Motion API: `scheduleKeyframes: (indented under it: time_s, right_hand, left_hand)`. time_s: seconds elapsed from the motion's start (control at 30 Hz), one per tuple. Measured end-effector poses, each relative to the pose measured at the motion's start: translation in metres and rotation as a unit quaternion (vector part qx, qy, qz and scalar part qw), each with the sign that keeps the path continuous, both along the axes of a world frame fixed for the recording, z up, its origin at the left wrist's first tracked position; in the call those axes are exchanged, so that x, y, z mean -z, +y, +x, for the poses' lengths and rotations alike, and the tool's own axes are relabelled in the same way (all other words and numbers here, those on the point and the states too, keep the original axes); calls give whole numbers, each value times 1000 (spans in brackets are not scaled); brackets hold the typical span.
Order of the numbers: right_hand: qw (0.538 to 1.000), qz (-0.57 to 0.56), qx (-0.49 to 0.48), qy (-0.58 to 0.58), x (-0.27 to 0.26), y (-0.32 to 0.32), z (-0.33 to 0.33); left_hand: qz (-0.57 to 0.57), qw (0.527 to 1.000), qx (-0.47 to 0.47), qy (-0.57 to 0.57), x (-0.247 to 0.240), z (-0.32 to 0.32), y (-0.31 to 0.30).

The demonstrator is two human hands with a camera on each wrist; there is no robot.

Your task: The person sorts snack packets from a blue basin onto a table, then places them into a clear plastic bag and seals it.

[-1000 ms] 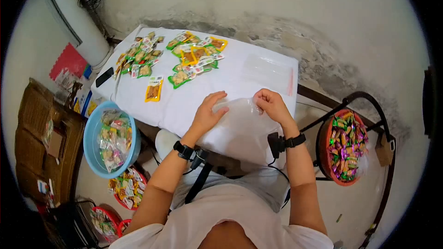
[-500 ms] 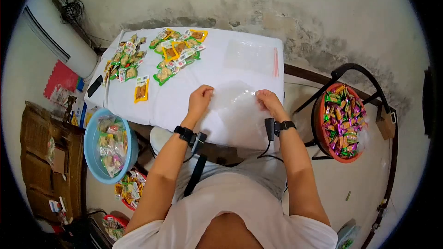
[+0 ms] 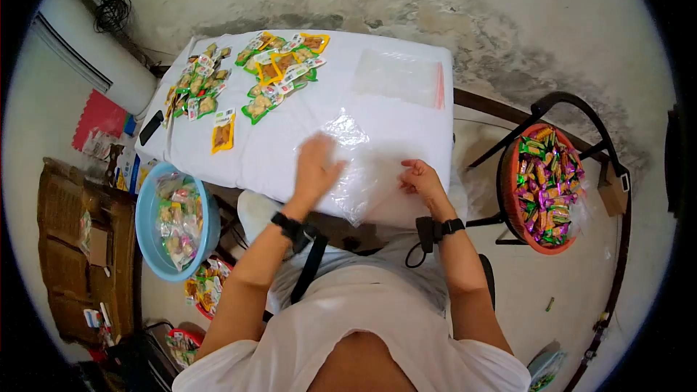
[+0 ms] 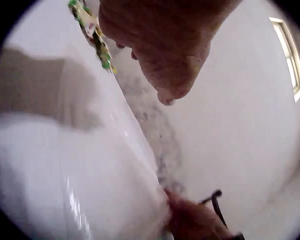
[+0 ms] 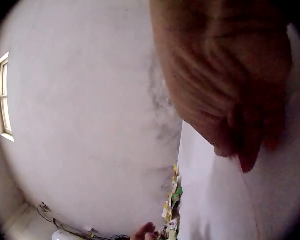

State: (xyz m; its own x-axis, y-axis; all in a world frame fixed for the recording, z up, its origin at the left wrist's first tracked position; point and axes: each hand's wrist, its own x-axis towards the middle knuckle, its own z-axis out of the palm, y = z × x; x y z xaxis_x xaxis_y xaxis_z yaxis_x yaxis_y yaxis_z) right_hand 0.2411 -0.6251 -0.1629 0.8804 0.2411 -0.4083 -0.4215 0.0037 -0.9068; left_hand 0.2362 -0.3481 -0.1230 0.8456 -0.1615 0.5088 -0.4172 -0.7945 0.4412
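A clear plastic bag (image 3: pixel 354 185) lies on the white-covered table in front of the person, its shiny creases catching the light. At its left side the left hand (image 3: pixel 317 170) is blurred by motion, thumb apart from the fingers. The left wrist view shows this hand (image 4: pixel 162 47) above the cloth with nothing in its grasp. To the right of the bag, the right hand (image 3: pixel 425 180) has loosely bent fingers, with index finger and thumb apart. In the right wrist view the right hand's fingers (image 5: pixel 247 150) point down close over the white cloth.
Snack packets (image 3: pixel 279 72) lie in two piles at the table's back left, with one yellow packet (image 3: pixel 223 131) nearer. Flat clear bags with red edges (image 3: pixel 399 80) lie back right. A blue basin (image 3: pixel 141 225) of packets stands left, a red basket (image 3: pixel 512 203) of wrapped sweets right.
The right hand has let go of the bag's upper edge, and its fingers have spread. The bag now lies lower and more creased between the hands. The left hand has opened.
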Motion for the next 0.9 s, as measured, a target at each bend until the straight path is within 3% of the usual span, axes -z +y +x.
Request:
scheduleKeyframes:
  time_s: [0.03, 0.1, 0.2, 0.37, 0.53, 0.57, 0.6, 0.7, 0.83, 0.9]
  right_hand:
    - [1000, 16, 26, 1, -2, 4, -1]
    - [998, 31, 51, 4, -7, 14, -2]
    - [993, 40, 107, 4, -14, 19, -7]
    - [976, 81, 197, -37, -11, 19, -18]
    - [982, 46, 175, -55, -11, 19, -39]
    - [920, -214, 150, -293, -19, 22, -44]
    - [738, -443, 109, -497, -27, 26, -46]
    - [735, -416, 27, -535, -54, 43, -50]
    - [747, -385, -51, -540, -38, 59, -34]
    - [783, -363, -67, -501, -32, 68, -31]
  left_hand:
    - [8, 998, 62, 22, 10, -15, -12]
    - [14, 991, 102, 82, -4, -54, -41]
    - [8, 992, 75, 101, 6, -71, -61]
    - [4, 994, 94, 57, 9, -57, -53]
    - [-27, 995, 89, -24, 1, -48, -46]
    - [-24, 996, 80, -24, 1, -46, -44]
    - [-24, 997, 74, -27, 2, -44, -43]
    - [5, 995, 93, -25, 4, -42, -38]
    - [23, 993, 109, -33, 1, -37, -31]
    - [24, 993, 108, -47, -11, -38, -27]
